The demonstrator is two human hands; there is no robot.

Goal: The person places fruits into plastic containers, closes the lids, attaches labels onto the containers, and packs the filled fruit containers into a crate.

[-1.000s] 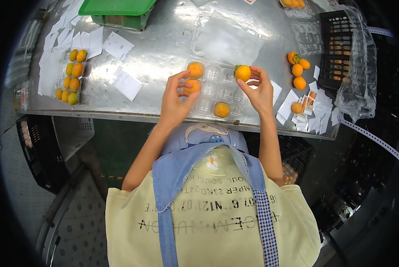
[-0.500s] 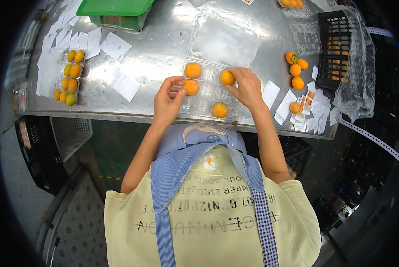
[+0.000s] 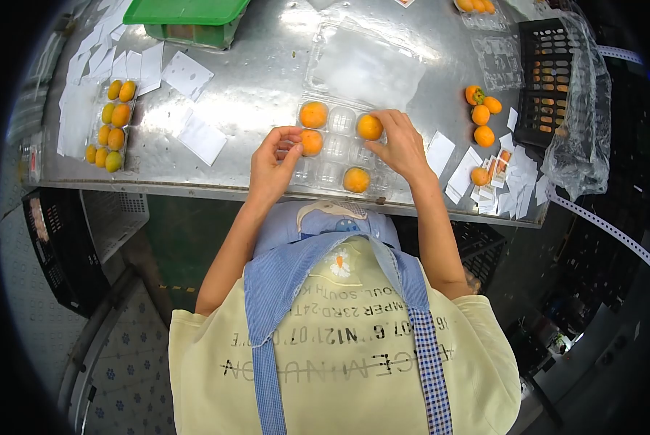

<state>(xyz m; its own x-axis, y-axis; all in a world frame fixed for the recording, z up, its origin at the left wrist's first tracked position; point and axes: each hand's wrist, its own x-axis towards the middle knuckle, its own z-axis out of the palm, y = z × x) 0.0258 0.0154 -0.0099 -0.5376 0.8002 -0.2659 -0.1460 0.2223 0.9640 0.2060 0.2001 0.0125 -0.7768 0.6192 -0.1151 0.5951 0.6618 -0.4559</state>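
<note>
A clear plastic tray (image 3: 336,147) with round compartments lies near the table's front edge, its lid (image 3: 368,69) opened out behind it. Two orange fruits, one at the back left (image 3: 313,114) and one below it (image 3: 311,142), sit in its left column. Another fruit (image 3: 356,180) rests in the front row. My right hand (image 3: 399,145) has its fingers around a fruit (image 3: 369,127) in the back right compartment. My left hand (image 3: 274,161) is at the tray's left side, fingers curled, fingertips beside the lower left fruit; whether they grip anything is unclear.
A filled tray (image 3: 126,127) stands at the left near white papers (image 3: 202,138). Behind is a green-lidded box (image 3: 187,11). On the right are loose fruits (image 3: 481,114), small cards (image 3: 505,161) and a black crate (image 3: 546,80) with plastic film.
My right hand has moved left and down, bringing its fruit into the back right compartment. My left hand has drawn back left from over the lower left fruit to its side.
</note>
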